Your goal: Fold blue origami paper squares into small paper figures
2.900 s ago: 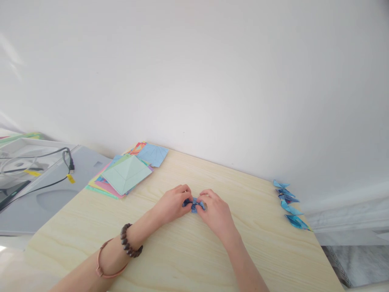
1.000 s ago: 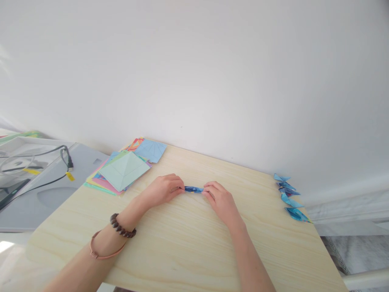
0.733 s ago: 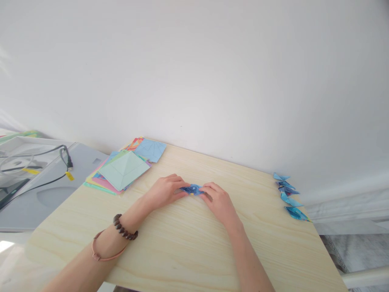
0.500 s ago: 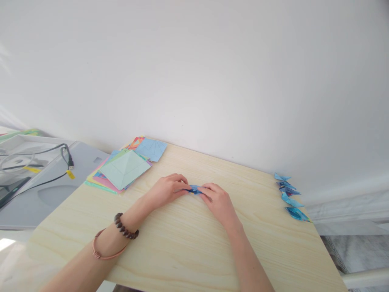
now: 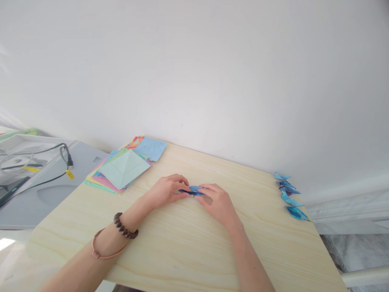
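Note:
A small folded blue paper (image 5: 194, 191) sits at the middle of the wooden table, pinched from both ends. My left hand (image 5: 167, 190) grips its left end between thumb and fingers; a beaded bracelet and a thin pinkish band circle that wrist. On the right end, my right hand (image 5: 219, 202) closes with thumb below and fingers above. A dark crease or opening runs along the paper's middle. Fingers cover much of both ends, so its full shape is hidden.
Stacked coloured paper sheets (image 5: 124, 170) lie at the table's back left. Several folded blue paper pieces (image 5: 291, 202) line the right edge. Left of the table, a grey surface (image 5: 60, 194) bears a white tray and a black cable (image 5: 39, 184). A white wall stands behind.
Both hands stay in place. The blue paper now shows more of its surface and a wider dark gap between the fingers; my right thumb has shifted slightly left.

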Demonstrator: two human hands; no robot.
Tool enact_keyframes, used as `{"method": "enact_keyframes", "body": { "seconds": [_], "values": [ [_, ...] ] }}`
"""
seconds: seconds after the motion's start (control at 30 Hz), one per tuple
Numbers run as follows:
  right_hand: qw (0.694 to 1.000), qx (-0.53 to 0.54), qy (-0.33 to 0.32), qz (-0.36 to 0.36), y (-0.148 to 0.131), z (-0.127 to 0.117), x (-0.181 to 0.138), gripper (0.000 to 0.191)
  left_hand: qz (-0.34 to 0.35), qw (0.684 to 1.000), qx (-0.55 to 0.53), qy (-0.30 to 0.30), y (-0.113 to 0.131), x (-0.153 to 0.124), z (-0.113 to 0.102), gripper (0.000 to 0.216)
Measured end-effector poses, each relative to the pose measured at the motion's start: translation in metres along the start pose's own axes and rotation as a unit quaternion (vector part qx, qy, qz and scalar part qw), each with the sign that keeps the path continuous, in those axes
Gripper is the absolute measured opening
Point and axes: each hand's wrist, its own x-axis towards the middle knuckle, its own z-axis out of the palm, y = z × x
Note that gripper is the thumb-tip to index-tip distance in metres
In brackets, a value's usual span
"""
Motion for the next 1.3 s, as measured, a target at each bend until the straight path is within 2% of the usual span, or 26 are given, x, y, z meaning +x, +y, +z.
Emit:
{"method": "enact_keyframes", "body": {
  "seconds": [0.47, 0.97, 1.17, 1.3],
  "values": [
    [1.000, -0.016, -0.024, 0.000, 0.000, 0.003, 0.002, 0.016, 0.004, 1.000, 0.011, 0.002, -0.004, 0.000, 0.004, 0.024],
    [0.999, 0.033, 0.010, -0.010, 0.009, 0.008, 0.000, 0.028, 0.001, 1.000, -0.015, 0.000, -0.003, 0.001, 0.002, 0.024],
    [0.999, 0.045, 0.028, 0.001, 0.010, 0.010, 0.000, 0.023, -0.004, 1.000, -0.031, 0.004, -0.001, 0.002, 0.001, 0.021],
    [0.998, 0.059, 0.034, 0.011, 0.011, 0.010, -0.001, 0.019, -0.038, 0.998, -0.039, 0.010, -0.003, 0.001, -0.001, 0.023]
  ]
}}
